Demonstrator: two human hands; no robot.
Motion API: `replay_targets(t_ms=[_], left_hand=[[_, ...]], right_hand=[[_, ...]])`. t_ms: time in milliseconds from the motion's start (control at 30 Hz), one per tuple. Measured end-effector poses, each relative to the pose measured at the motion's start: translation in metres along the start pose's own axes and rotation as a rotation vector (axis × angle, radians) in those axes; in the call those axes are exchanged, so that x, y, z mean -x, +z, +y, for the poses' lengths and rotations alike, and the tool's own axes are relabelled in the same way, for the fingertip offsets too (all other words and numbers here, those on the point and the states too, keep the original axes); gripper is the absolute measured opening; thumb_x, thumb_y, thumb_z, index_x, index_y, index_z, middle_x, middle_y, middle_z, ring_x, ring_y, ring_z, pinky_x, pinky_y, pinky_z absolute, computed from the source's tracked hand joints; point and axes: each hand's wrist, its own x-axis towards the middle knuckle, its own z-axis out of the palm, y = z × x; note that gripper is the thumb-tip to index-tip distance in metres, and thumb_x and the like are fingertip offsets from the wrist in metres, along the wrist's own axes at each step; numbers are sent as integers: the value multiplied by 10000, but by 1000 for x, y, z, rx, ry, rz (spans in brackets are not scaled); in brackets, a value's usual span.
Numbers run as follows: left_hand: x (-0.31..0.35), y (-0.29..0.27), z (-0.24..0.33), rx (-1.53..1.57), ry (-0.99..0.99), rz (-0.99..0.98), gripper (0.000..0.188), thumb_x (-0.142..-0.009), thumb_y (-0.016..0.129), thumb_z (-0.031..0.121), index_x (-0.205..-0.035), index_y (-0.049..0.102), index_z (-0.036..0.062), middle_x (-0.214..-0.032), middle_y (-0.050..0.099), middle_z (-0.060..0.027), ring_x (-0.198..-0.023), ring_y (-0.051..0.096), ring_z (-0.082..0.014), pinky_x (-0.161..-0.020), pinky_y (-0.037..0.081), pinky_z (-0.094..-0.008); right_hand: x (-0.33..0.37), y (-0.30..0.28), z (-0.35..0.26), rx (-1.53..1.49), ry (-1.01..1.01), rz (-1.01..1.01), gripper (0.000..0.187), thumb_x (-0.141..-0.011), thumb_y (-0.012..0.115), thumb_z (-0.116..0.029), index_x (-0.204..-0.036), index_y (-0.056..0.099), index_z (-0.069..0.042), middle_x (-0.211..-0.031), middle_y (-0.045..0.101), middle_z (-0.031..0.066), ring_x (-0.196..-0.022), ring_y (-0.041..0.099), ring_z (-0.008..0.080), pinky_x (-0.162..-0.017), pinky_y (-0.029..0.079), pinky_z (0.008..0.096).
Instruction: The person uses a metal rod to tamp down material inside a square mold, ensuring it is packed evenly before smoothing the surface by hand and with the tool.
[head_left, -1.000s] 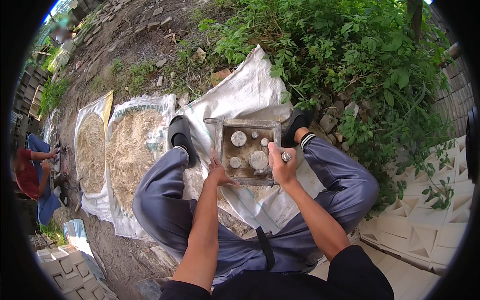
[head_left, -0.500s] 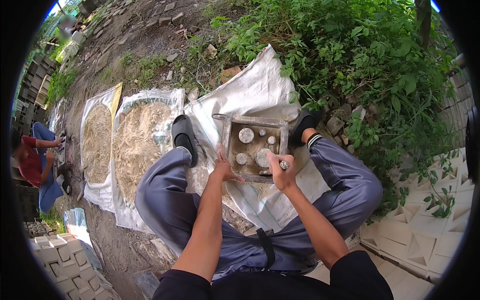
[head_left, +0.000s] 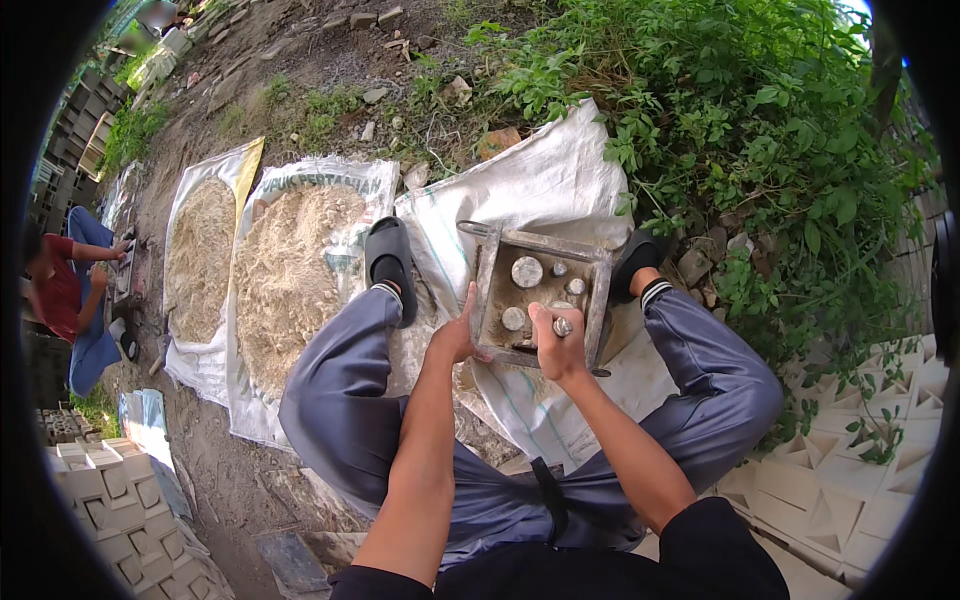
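A square mould frame [head_left: 600,300] lies between my feet on a white woven sack [head_left: 565,165]. Inside it, several round metal plugs of different sizes, among them a large one [head_left: 527,271], stand in packed sandy material. My left hand [head_left: 456,335] braces the frame's near left corner, fingers stretched along the left side and thumb spread toward the near edge. Over the near right part of the mould, my right hand [head_left: 560,350] is closed around a short, thick metal rod [head_left: 563,327], its rounded top showing. The rod's lower end is hidden by my fingers.
Two sacks with heaps of pale sandy powder [head_left: 295,270] lie to the left. Farther left sits another person in a red shirt [head_left: 62,285]. Leafy plants [head_left: 770,180] crowd the right, above patterned blocks [head_left: 850,470]; more blocks [head_left: 130,510] stand lower left.
The view has shifted, so the scene appears farther right. The frame looks slightly turned clockwise. My right hand with the rod has moved a little toward the frame's left side; my left hand keeps its corner.
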Motion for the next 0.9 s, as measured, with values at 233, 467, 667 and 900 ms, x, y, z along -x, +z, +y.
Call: replay_targets(t_ms=[233,467,667,900], left_hand=[[-3,-2,-8,40,100,55,1496,-525,924,212,-1463,-238,306,-1097,631,-295,-1032,621,-419,-890,484,-442],[-12,0,-1,102,91,54,1485,-523,918,178,-1470,-217,322,-1050,638,-308,-1006,620,-439,-865,488,-453],[-10,5,-14,165,137,78,1479,-517,909,119,-1477,-199,314,-1019,641,-316,-988,612,-464,-860,485,-472],[-10,13,-25,182,198,87,1455,-540,893,113,-1478,-203,303,-1057,635,-312,-1018,602,-467,-905,470,-457]], right_hand=[[-11,31,-24,-54,-56,-78,465,-938,525,-198,-514,403,-51,-485,391,-26,-457,338,69,-441,260,295],[-9,45,-14,-46,-68,-49,463,-938,517,-195,-517,393,-50,-477,392,-22,-442,336,70,-429,260,298],[-9,46,-34,-183,73,-71,472,-940,511,-210,-510,396,-52,-472,406,-10,-433,362,76,-426,283,293],[-15,57,-36,-167,66,8,482,-952,487,-225,-510,425,-42,-472,441,1,-424,392,81,-420,301,289]])
